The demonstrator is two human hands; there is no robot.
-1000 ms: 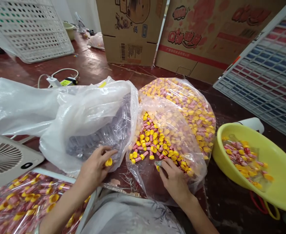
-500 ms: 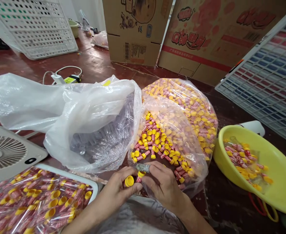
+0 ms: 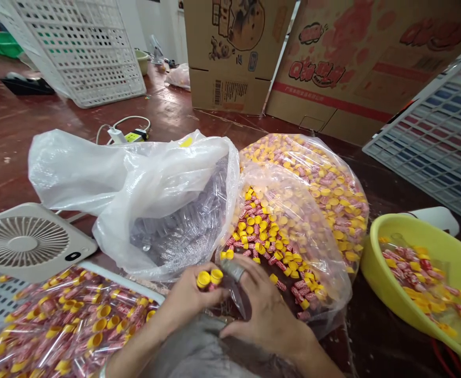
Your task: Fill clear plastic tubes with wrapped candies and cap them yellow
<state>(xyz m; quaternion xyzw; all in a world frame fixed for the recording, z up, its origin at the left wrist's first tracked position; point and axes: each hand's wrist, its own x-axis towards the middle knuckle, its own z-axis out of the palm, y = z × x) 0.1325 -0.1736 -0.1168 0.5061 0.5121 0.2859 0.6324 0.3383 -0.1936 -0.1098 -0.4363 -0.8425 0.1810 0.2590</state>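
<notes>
My left hand (image 3: 186,299) is closed around two small red-and-white tubes with yellow caps (image 3: 210,278), side by side with the caps up. To its right, my right hand (image 3: 271,310) has its thumb spread from the fingers and nothing visible in its grasp. A grey wrap covers one of its fingers, which reach over the near edge of a clear plastic bag (image 3: 324,252). Inside that bag lies a heap of the same yellow-capped tubes (image 3: 269,236). Beyond my left hand, an open white plastic bag (image 3: 112,178) holds clear plastic tubes (image 3: 191,215).
At lower left, a white tray (image 3: 136,285) bears filled clear tubes, with a fan (image 3: 23,244) beside it. A yellow basin (image 3: 372,262) with more pieces stands right. Cardboard boxes (image 3: 226,68), a white crate (image 3: 84,52) and a grid rack (image 3: 430,142) stand behind.
The second capped tube, earlier between both hands, is now beside the first in my left hand. My right hand has opened and moved over the bag's edge. The view has shifted left.
</notes>
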